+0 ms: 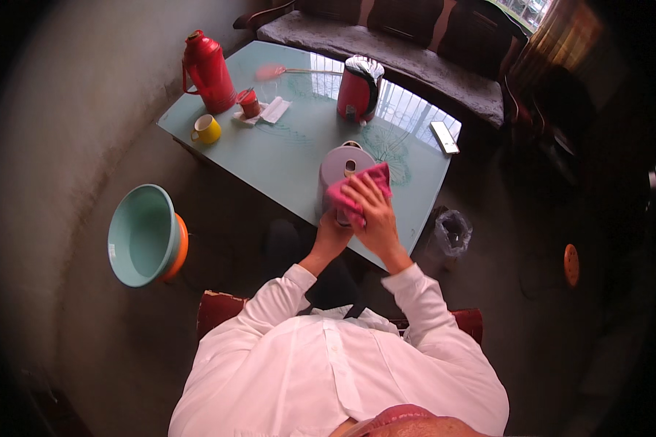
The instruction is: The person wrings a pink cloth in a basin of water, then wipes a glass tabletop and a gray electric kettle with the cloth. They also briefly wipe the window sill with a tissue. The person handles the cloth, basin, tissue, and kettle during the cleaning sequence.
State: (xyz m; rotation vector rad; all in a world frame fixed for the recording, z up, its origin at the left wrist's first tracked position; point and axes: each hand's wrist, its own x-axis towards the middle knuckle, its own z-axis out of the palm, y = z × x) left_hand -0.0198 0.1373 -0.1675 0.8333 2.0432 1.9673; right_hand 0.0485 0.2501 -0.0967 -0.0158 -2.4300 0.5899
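Observation:
A pale lilac lidded appliance, possibly a small rice cooker [336, 164], stands near the front edge of the glass-topped table [240, 164]. An oval opening or button shows on its lid, and a carrying handle sticks up behind. My right hand [376, 221] presses a pink cloth [381, 173] against its near right side and lid edge. Low on its near side, my left hand [332, 237] steadies the appliance; those fingers are partly hidden behind the cloth and my right hand.
A red and black electric kettle [355, 95], a red thermos flask [210, 76], a yellow mug [206, 129], a red jar [249, 104], a fly swatter [270, 71] and a phone [444, 136] rest on the table. Beside it are a teal basin [142, 235] and a lined bin [452, 232].

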